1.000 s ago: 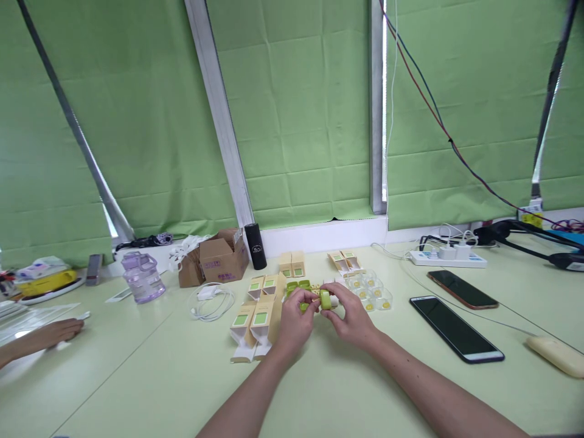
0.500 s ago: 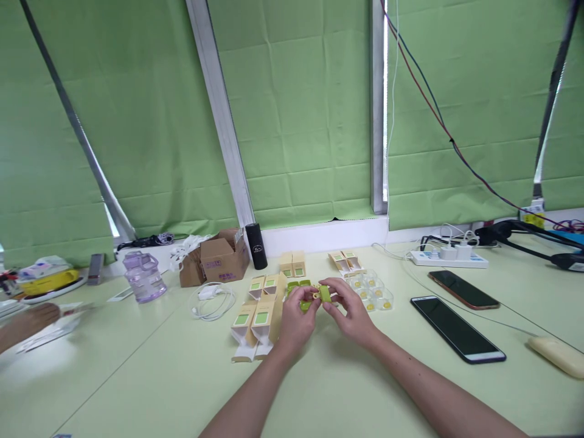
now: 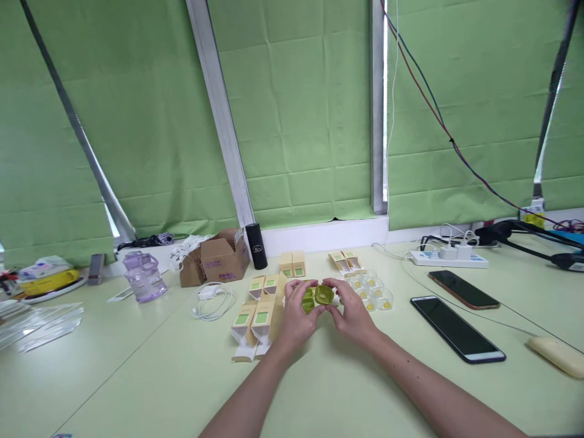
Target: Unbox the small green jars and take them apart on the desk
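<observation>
My left hand (image 3: 295, 316) and my right hand (image 3: 352, 313) meet over the middle of the pale green table (image 3: 182, 377). Together they pinch a small green hinged case (image 3: 318, 297), which lies open between the fingertips and shows its hollow halves. Both hands are closed around it. Small tan boxes with green labels (image 3: 258, 316) stand just left of my left hand. Clear round pots with yellow lids (image 3: 371, 289) sit just right of my right hand. More tan boxes (image 3: 292, 263) stand behind the hands.
Two phones (image 3: 457, 328) lie at the right, with a power strip (image 3: 449, 258) behind them and a cream mouse (image 3: 556, 354) at the far right. An open cardboard box (image 3: 214, 263), black cylinder (image 3: 256, 246), purple bottle (image 3: 142, 277) and white cable (image 3: 212, 299) stand at the left.
The green case, held shut a second ago, has been swung open between my hands. Another person's hand at the far left edge has withdrawn out of view.
</observation>
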{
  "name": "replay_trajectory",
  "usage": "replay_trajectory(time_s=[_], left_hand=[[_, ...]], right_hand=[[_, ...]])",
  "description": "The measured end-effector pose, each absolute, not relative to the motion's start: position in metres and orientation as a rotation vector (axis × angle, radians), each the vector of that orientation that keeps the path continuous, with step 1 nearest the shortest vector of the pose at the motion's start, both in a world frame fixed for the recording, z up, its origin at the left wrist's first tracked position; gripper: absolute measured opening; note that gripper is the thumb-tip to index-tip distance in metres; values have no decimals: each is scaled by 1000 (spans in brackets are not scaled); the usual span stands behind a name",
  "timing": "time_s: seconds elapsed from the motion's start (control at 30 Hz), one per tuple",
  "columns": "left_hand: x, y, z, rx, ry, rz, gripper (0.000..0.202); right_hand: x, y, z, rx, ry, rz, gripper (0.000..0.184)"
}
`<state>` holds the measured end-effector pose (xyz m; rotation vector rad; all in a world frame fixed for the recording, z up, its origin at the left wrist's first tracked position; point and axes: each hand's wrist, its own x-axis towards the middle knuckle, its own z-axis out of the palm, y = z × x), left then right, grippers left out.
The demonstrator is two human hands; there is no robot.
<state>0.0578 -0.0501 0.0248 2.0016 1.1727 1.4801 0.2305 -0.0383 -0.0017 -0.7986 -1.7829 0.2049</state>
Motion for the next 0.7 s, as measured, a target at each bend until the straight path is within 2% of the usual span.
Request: replay_trajectory(time_s=[0.4,0.6,0.7], left_hand=[[57,-47,26,2143,1209,1424,39],[57,-47,23,2192,1225,1458,43],[57,-47,20,2273,1197,1441,42]], right_hand=[[231,-45,4,-762,-1828,78,50],[232,-45,8,-789,-1763,-143,26],[232,-44,7,-822,-1740,-212,20]])
